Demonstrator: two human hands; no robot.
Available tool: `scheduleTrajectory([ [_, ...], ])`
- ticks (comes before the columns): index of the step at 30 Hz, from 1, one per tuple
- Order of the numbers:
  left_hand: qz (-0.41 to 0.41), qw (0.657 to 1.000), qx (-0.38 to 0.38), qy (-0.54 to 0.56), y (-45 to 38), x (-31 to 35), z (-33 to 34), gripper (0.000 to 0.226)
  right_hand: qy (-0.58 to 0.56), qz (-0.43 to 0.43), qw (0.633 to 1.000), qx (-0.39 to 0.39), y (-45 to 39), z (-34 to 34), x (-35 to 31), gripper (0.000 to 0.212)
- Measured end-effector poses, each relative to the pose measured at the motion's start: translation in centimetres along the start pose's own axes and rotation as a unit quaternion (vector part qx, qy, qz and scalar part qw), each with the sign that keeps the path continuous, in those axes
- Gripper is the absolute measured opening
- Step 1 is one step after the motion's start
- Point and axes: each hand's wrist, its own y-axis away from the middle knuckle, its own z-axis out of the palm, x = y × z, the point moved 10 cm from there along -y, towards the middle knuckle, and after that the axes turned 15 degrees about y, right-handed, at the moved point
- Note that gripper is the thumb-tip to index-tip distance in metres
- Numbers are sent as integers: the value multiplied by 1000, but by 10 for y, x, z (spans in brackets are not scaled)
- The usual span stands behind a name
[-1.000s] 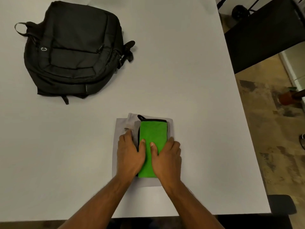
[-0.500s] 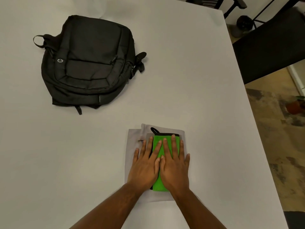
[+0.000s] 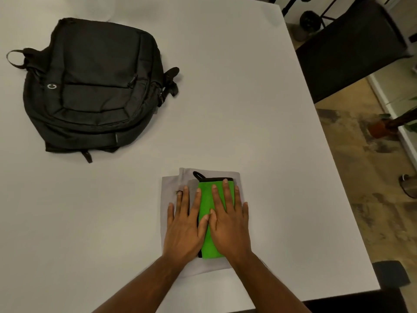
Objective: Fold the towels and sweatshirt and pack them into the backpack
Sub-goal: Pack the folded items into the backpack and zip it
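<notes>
A folded green towel [image 3: 206, 195] with a black edge and loop lies on top of a folded grey cloth [image 3: 168, 188] near the table's front edge. My left hand [image 3: 185, 227] and my right hand [image 3: 229, 224] lie flat side by side on this stack, fingers straight, pressing it down. The left hand covers the towel's left edge and the grey cloth. The right hand covers most of the towel's right half. A black backpack [image 3: 90, 86] lies zipped shut on its back at the far left of the table, well away from both hands.
The white table [image 3: 248, 109] ends at the right, where a dark chair [image 3: 352, 48] stands beside it. Patterned floor, a plant pot [image 3: 381, 129] and a wheeled chair base [image 3: 309, 19] lie beyond that edge.
A second ago my hands were curled at the towel's near end. They have slid forward and spread flat over the stack. The view has shifted slightly.
</notes>
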Motion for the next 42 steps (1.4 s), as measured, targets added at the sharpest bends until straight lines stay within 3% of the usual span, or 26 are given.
scheduleTrajectory([
  [10, 24, 999, -23, -9, -4, 11, 27, 66, 58, 31, 997, 31, 7, -14, 5, 63],
  [13, 22, 999, -35, -20, -7, 23, 50, 82, 29, 74, 996, 39, 15, -18, 18, 59],
  [17, 24, 999, -33, -18, -14, 48, 74, 70, 16, 105, 994, 36, 25, -7, 56, 59],
  [31, 50, 991, -120, -21, -51, 156, 197, 68, -13, 154, 987, 48, 33, 10, 225, 56],
  [42, 33, 983, -181, 21, -52, 222, 267, 75, -49, 122, 988, 86, 47, 18, 324, 54],
])
